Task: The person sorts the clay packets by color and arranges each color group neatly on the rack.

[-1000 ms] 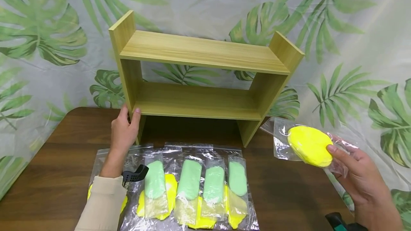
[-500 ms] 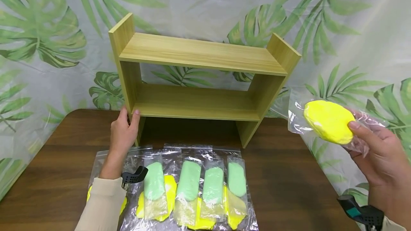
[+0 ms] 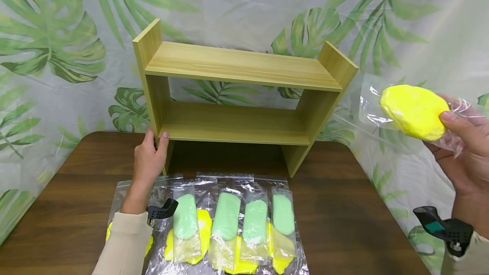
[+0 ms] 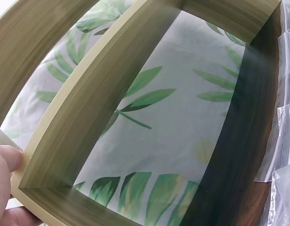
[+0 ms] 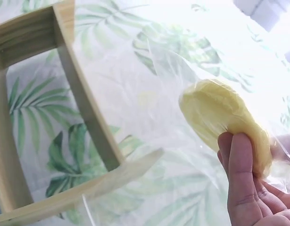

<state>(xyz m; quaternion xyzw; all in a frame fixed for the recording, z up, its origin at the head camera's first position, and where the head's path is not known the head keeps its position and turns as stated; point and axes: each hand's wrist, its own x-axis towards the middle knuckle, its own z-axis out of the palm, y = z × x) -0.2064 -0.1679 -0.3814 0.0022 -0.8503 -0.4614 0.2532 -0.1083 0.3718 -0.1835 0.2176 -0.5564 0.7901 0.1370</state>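
Observation:
A small wooden shelf [image 3: 237, 122] with two boards stands on the table. My left hand [image 3: 150, 156] grips its left side panel at the lower board; in the left wrist view the thumb [image 4: 8, 157] lies on the panel's front edge. Out to the right, raised off the table, my right hand [image 3: 466, 147] pinches a clear plastic bag holding a flat yellow oval lump [image 3: 414, 112]. In the right wrist view the fingers [image 5: 240, 165] press against the yellow lump [image 5: 220, 113] through the plastic.
In front of the shelf lie several clear zip bags [image 3: 206, 181] with yellow lumps. Several small bags with green oval pieces [image 3: 226, 215] lie on top of them. The brown wooden table [image 3: 336, 224] ends before a leaf-patterned cloth [image 3: 237, 7] hanging behind.
My right hand has risen and moved farther right with the bagged yellow lump. The left hand keeps its grip on the shelf, which stays in place.

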